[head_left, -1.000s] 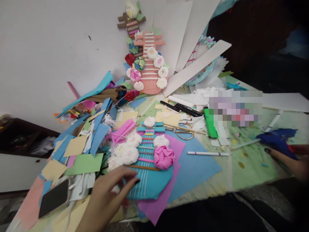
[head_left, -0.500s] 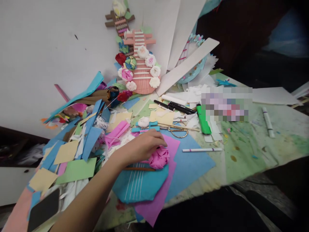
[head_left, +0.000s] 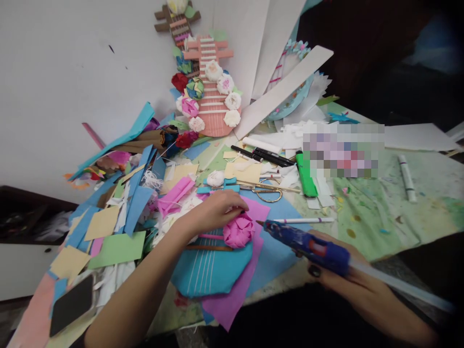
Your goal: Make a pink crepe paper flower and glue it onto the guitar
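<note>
My left hand (head_left: 219, 209) bends over the top of a pink crepe paper flower (head_left: 238, 230), its fingertips at the petals' upper edge. The flower rests on the right side of a teal paper-covered guitar (head_left: 213, 275) with white strings and a brown bar. From the lower right, my right hand (head_left: 348, 273) grips a blue hot glue gun (head_left: 308, 245). Its nozzle points left, a short gap from the flower. A long clear glue stick (head_left: 406, 285) sticks out of the back of the gun. Under the guitar lies a pink paper sheet (head_left: 232, 309).
Blue paper (head_left: 275, 261) lies beneath the pink sheet. Scissors (head_left: 270, 193), black pens (head_left: 270, 157), a white marker (head_left: 308, 220) and a green box cutter (head_left: 306, 176) lie behind. Paper scraps (head_left: 116, 249) and a phone (head_left: 72, 304) are at left. A finished pink guitar (head_left: 215, 116) leans at the wall.
My right hand has come into view from the lower right with the glue gun, its tip near the flower. My left hand stays over the flower.
</note>
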`<state>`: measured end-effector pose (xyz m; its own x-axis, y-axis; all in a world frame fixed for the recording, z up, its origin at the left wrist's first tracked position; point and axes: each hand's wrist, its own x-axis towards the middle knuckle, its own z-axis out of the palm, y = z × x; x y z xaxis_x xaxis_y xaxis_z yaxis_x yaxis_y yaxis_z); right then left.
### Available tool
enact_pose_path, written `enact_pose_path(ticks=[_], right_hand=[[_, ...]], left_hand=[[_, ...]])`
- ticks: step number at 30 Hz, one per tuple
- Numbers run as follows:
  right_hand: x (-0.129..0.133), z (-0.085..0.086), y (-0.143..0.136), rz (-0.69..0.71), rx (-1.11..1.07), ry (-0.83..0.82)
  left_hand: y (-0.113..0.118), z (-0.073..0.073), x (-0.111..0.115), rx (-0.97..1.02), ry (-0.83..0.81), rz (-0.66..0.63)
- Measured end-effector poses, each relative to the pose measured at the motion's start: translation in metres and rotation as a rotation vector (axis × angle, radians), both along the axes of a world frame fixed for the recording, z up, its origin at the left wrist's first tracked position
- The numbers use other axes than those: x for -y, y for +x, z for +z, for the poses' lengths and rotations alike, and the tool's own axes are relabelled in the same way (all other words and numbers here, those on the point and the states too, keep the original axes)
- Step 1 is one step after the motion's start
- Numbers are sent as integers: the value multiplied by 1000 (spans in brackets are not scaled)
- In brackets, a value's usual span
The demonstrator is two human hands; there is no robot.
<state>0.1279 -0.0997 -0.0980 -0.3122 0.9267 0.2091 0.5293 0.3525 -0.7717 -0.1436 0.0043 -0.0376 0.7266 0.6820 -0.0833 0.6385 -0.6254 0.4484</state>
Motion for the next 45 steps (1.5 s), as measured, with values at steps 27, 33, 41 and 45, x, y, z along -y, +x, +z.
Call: enact_pose_path(ticks=[27, 33, 41, 45], right_hand=[[-8, -18, -39, 91, 305, 151], [-8, -7, -37, 128, 300, 70], [-9, -6, -34, 155, 337, 6], [-10, -10, -35, 161, 316, 76]], left_hand=[[3, -10, -14, 1, -38, -18], [4, -9, -13, -17, -44, -15], [3, -12, -15, -10, -44, -16], [3, -11, -16, -4, -53, -12]])
